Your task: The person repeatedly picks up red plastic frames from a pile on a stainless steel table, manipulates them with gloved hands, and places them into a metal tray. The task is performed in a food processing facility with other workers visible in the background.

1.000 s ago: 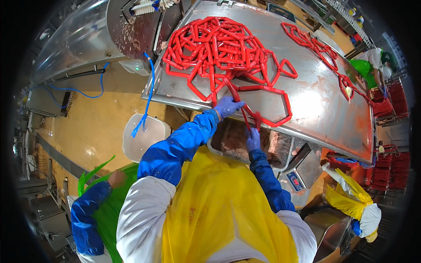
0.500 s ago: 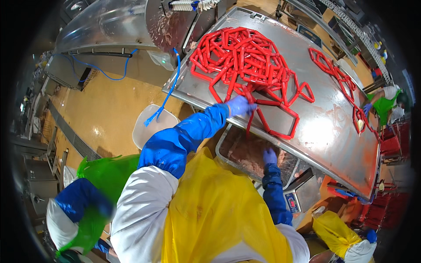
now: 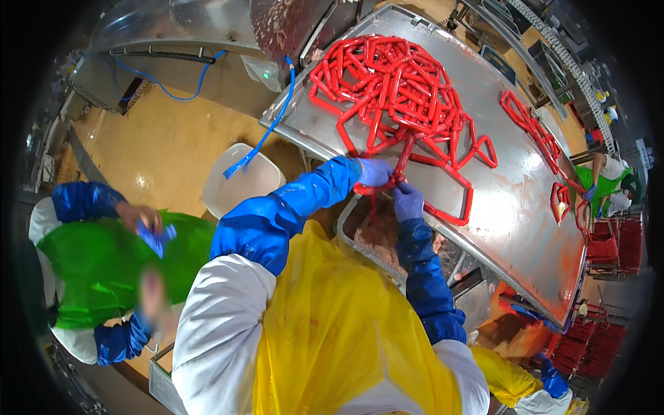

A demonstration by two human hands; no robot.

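Left hand (image 3: 374,171) and right hand (image 3: 408,202): fingers of both pinching the red sausage chain (image 3: 398,169) at the counter (image 3: 526,207) edge. Main sausage heap (image 3: 391,86) lies just beyond the fingers.

We make out few such things. A dark rectangular panel (image 3: 495,58) with a blue face, perhaps a screen or a sign, stands just beyond the far edge of the steel surface (image 3: 526,207), tilted and too small to tell which. At the far right rim a small pale sign (image 3: 642,153) hangs on the wall, upright, narrow, with blue marks, blurred. We see no packages, and no labels show on anything lying on the surface or on the floor beside it.
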